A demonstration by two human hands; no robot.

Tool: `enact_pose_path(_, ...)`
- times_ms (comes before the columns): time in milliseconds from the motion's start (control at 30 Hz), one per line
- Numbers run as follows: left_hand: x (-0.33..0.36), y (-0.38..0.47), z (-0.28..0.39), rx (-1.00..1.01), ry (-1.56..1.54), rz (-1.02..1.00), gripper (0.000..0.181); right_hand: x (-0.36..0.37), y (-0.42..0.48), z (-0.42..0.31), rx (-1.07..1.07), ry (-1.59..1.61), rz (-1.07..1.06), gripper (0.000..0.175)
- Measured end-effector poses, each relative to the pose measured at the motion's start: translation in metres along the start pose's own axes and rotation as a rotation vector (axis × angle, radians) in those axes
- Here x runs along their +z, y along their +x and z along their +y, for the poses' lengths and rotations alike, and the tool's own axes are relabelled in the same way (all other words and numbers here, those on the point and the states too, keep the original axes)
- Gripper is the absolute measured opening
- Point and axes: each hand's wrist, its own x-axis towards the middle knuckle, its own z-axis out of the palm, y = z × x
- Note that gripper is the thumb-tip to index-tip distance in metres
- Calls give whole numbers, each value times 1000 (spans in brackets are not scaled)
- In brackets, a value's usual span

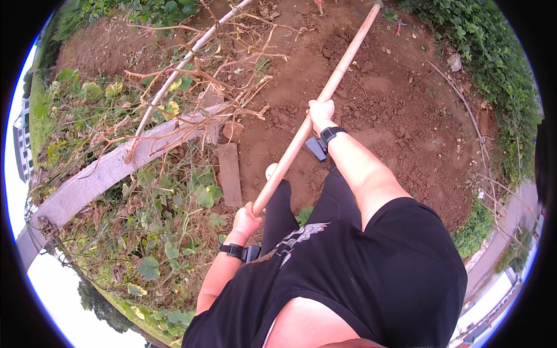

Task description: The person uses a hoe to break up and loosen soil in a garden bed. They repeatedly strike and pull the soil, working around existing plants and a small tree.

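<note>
Both my hands grip one long wooden pole, a tool handle (348, 58), which slants from my waist up to the top right of the view. My left hand (246, 222) is closed round its near end, beside my thigh. Further up the shaft, my right hand (321, 112) holds it over bare soil. At the far end only a bit of a dull green fitting shows at the picture's top; the tool's head cannot be made out. Loose, clumpy brown soil (391, 100) lies under and to the right of the handle.
A concrete post (100, 176) lies aslant at the left, with dry branches (196, 71) and a thin pole (191, 52) over it. A flat block (229, 174) stands near my feet. Red-handled pruning shears (398, 28) lie at the top right. Leafy vines border both sides.
</note>
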Motion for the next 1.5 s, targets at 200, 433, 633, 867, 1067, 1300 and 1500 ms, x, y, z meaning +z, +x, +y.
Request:
enact_pose_path(200,9,-94,-135,-256,-217,-106,29,74,-120,148,350,-409,-172,34)
enact_pose_path(433,17,-94,-172,-207,-34,-71,25,48,-145,141,563,-71,-176,16)
enact_pose_path(633,35,13,-99,27,86,82,24,27,-46,60,162,177,-30,24)
enact_pose_path(867,35,76,-27,108,-95,61,25,33,40,16,-25,-111,27,28)
enact_pose_path(1067,45,-70,-107,-230,-140,-161,29,52,-95,139,304,-426,-114,35)
enact_pose_path(1300,60,-47,-81,-199,58,-65,29,21,-59,99,395,-148,-117,28)
enact_pose_path(1500,50,75,28,21,-5,60,26,-8,62,6,9,-90,22,34)
